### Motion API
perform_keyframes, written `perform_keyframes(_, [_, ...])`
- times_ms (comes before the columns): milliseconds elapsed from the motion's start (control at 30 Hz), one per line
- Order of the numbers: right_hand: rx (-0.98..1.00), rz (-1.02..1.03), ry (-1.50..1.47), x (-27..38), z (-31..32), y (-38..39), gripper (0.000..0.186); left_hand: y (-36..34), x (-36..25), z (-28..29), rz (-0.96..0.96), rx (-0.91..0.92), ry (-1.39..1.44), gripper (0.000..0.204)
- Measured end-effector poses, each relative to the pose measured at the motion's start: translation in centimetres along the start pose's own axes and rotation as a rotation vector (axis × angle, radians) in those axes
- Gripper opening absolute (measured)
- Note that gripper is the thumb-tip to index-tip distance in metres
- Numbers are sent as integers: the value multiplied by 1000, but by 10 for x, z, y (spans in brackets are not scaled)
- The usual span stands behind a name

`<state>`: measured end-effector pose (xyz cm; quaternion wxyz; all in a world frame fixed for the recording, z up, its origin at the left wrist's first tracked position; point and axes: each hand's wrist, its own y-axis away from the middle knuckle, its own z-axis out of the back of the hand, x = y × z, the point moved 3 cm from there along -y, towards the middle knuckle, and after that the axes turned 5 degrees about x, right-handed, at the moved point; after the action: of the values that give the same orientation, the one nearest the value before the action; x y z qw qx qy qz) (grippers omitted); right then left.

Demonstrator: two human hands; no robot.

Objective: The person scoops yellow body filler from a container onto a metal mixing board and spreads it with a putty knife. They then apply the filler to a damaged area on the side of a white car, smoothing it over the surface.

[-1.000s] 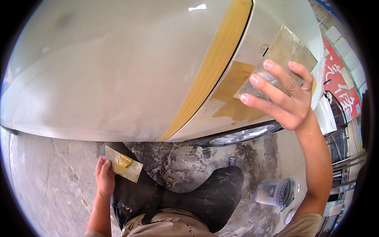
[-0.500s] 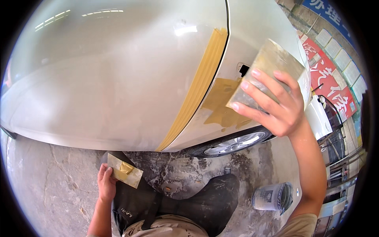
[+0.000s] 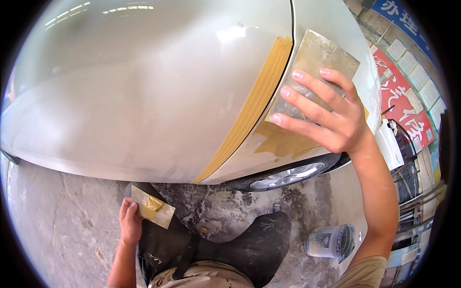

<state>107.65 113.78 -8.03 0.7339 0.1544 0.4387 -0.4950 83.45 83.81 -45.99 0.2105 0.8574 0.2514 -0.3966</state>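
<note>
My right hand (image 3: 326, 108) grips a wide, smudged rectangular scraper (image 3: 324, 53), fingers spread over its face, thumb hidden. The blade lies on or just over the white car panel (image 3: 134, 96) right of a dark seam, covering part of a tan putty patch (image 3: 278, 141); I cannot tell whether it touches. A yellow tape strip (image 3: 245, 113) runs along the seam's left side. Low at the left, my left hand (image 3: 130, 221) holds a small rectangular plate (image 3: 163, 216) with a blob of yellowish putty (image 3: 153, 203) on it, above my dark-clad leg.
The car's wheel (image 3: 288, 173) sits under the panel. A grey bucket (image 3: 326, 240) stands on the stained concrete floor (image 3: 67, 216) by my right knee. At the right are red (image 3: 394, 91) and blue signboards (image 3: 398, 19), another white car part (image 3: 388, 144) and metal rods.
Since half a second ago, my right hand and scraper have moved up and slightly left over the putty patch, covering more of its upper part. My left hand stays low with the plate.
</note>
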Motion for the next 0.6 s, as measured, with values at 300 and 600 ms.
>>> perform_keyframes(300, [4,-50,-8,0,-3,6,28,0,-2,-5,17,-37,-25,7])
perform_keyframes(600, [-60,-106,-10,4,-6,22,23,2,-5,-6,11,-48,-30,5])
